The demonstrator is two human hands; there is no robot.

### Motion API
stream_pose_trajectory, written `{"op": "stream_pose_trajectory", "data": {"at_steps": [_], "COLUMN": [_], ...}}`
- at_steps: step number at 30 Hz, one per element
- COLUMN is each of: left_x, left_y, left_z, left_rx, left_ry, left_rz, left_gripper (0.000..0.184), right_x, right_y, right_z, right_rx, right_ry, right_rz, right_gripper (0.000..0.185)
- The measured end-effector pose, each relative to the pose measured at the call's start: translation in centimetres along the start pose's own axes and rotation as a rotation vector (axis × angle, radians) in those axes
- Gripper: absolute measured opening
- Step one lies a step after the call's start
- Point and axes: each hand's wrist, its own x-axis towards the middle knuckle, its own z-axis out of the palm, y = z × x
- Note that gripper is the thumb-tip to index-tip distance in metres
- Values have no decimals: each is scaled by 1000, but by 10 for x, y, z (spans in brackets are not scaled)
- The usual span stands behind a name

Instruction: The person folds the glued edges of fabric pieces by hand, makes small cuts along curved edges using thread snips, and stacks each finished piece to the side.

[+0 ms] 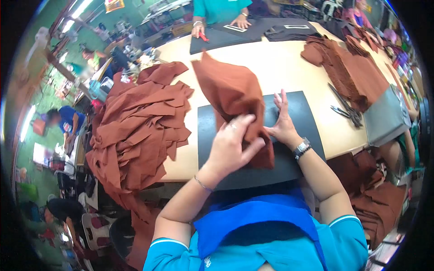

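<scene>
taking the black mat [309,118] as the clock's centre, the left hand [233,140] grips a brown cloth piece [237,88] over it, the cloth's upper part rising toward 11 o'clock past the mat's far edge. the right hand [285,119] is open, fingers spread toward 12; whether its thumb touches the cloth is hard to tell. bare table [280,61] runs from 12 to 2, up to dark panels [226,41] at 12 under another person's hands. at 9 a brown pile [135,131] leaves a narrow strip beside the mat and hangs over the table edge; at 3, scissors [354,118] lie near a grey box-like thing [389,115]. the cloth is blurred, its folds hide the left fingertips, and the other person's head is cut off.
</scene>
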Motion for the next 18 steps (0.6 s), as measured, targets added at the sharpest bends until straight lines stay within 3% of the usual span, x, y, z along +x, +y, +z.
{"op": "stream_pose_trajectory", "data": {"at_steps": [2, 3, 6, 7, 8, 10, 12, 15, 18], "left_x": [-19, -26, -35, -31, -28, -23, -14, 8, 17], "left_y": [-8, -15, -30, -32, -35, -53, -87, -93, -85], "left_z": [24, 33, 32, 23, 14, 3, -10, -50, -71], "left_rx": [161, 183, 239, 246, 254, 412, 603, 688, 700], "left_ry": [-76, -90, -205, -289, -371, -343, -139, 213, 262], "left_rz": [-11, -27, -77, -93, -109, -151, -122, -24, -33], "left_gripper": [68, 68, 64, 61, 59, 35, 14, 24, 26], "right_x": [-1, -2, 3, 4, 7, 21, 39, 58, 72], "right_y": [2, -1, 18, 10, 11, 20, 39, 7, -7], "right_z": [-4, -2, -12, -14, -19, -32, -58, -101, -129], "right_rx": [250, 107, 130, 160, 162, 164, -5, -256, -492], "right_ry": [-74, 38, -208, -107, -17, 162, 243, 264, 228], "right_rz": [107, 80, 136, 154, 141, 113, -4, -128, -338], "right_gripper": [124, 93, 58, 41, 42, 44, 46, 47, 42]}}
